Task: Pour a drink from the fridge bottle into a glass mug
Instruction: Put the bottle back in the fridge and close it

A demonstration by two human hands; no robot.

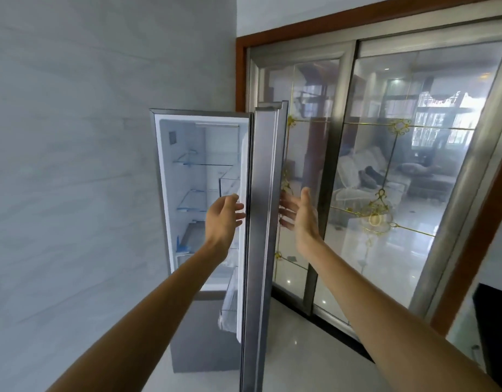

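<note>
A tall silver fridge [166, 176] stands against the grey wall with its door [262, 222] swung open toward me, edge-on. Inside I see glass shelves [198, 162] and clear door bins [230, 309]; no bottle and no glass mug show. My left hand [222, 220] reaches in front of the open compartment, just left of the door's inner edge, fingers apart and empty. My right hand [299, 213] hovers on the door's outer side, palm facing left, fingers spread, holding nothing.
A large sliding glass door [399, 179] with a wooden frame [239, 72] and gold ornaments fills the right side, a living room visible behind it. A grey tiled wall [74, 165] is at left. A dark object [496, 321] sits at the far right edge. Glossy light floor below.
</note>
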